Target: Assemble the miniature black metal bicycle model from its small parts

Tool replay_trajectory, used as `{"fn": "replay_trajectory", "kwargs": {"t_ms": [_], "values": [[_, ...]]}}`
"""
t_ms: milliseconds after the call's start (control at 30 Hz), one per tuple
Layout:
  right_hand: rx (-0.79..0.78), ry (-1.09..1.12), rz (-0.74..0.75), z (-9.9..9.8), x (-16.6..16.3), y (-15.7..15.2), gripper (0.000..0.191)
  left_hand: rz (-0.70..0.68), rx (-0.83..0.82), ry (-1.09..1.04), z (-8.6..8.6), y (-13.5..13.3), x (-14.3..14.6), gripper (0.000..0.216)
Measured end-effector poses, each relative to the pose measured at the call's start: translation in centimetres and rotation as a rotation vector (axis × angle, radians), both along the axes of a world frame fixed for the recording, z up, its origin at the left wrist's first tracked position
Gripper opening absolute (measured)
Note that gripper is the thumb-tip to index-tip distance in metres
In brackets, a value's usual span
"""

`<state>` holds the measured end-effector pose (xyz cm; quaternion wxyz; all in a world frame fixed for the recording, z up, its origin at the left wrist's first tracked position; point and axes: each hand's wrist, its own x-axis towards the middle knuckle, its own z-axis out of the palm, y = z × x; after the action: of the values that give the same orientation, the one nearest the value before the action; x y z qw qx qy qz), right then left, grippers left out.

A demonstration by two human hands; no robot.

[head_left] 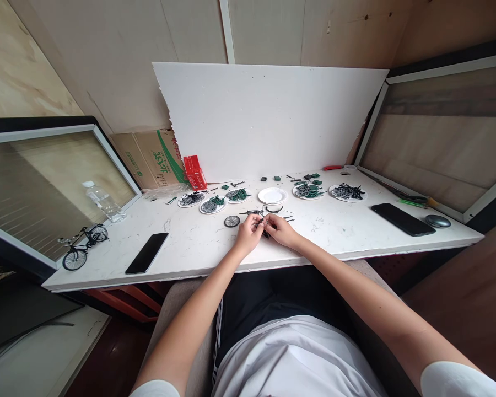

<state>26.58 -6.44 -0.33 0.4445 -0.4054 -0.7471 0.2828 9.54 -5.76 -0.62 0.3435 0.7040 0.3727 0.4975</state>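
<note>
My left hand [249, 232] and my right hand [281, 230] meet over the front middle of the white table. Both are closed, fingertips together on a small black model bicycle part [266, 234], which they mostly cover. Left of them a small spoked wheel [232, 221] lies flat. Just beyond my fingers are a thin dark bar-shaped part [252, 212] and a curved black part [274, 209]. A whole black model bicycle [82, 246] stands at the table's left end.
Plates of small parts [213, 205] line the back, around a bare white plate [273, 196]. A phone [147, 253] lies left; another phone [403, 219] and a mouse [438, 221] lie right. A bottle [103, 202], red box [195, 172] and white board [268, 121] stand behind.
</note>
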Motion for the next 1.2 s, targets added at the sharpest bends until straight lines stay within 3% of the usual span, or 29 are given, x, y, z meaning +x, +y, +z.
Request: {"fn": "replay_trajectory", "kwargs": {"t_ms": [1200], "values": [[-0.01,-0.004,-0.008,-0.03,0.01,0.02,0.016,-0.01,0.021,0.007,-0.34,0.23,-0.09,0.012]]}}
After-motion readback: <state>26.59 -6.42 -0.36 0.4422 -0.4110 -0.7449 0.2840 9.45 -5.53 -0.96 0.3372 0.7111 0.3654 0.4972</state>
